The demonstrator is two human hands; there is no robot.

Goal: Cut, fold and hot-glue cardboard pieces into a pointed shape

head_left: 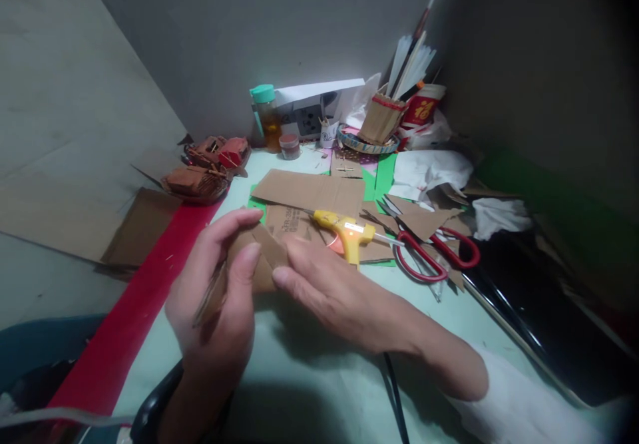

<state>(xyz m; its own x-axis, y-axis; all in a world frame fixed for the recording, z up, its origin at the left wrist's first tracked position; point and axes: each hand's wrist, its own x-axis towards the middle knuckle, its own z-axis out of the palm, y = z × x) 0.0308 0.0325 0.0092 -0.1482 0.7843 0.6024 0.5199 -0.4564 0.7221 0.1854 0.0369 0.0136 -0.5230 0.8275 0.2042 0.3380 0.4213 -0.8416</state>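
Note:
Between my two hands is a small folded piece of cardboard (264, 274), held above the table. My left hand (219, 284) wraps round its left side, thumb on the near face. The fingers and thumb of my right hand (314, 277) pinch its right edge. Just beyond my right hand lies a yellow hot glue gun (347, 227) with a glue stick out of its back end, resting on flat cardboard sheets (314, 191). Scissors with red handles (419, 267) lie to the right among cardboard scraps.
Behind stand a bottle with a teal lid (267, 121), a small jar (289, 146) and a wooden holder (382, 119) with glue sticks and a brush. Brown model pieces (200, 178) sit at the back left. A glossy black object (544, 317) lies along the right.

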